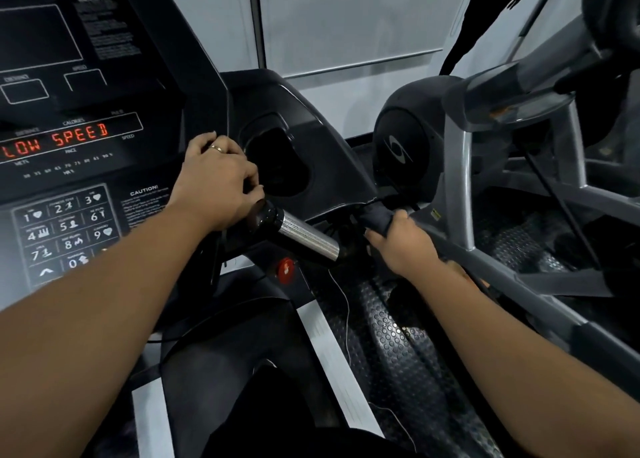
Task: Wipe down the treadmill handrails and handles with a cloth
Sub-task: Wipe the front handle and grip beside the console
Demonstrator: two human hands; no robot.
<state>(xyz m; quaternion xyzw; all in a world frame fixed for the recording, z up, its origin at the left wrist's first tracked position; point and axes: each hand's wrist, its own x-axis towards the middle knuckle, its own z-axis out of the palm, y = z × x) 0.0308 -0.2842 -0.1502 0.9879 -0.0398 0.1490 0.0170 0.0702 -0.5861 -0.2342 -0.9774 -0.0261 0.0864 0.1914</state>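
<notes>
Past the black studded rubber mat [398, 353] and a round red plastic knob [285, 269], the right hand [403, 246] clamps a dark grey fabric cloth [377, 216] around the grey metal handrail [519, 277]. The left hand [221, 180] curls over the black end of the ribbed chrome handle [304, 237]. Beyond sits a black moulded cup holder [277, 159], its contents lost in shadow.

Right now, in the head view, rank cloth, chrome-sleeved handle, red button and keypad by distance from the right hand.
1. cloth: gripped in the right hand itself.
2. chrome-sleeved handle: just left of the hand.
3. red button: farther left, below that handle.
4. keypad: far left of the picture.
</notes>
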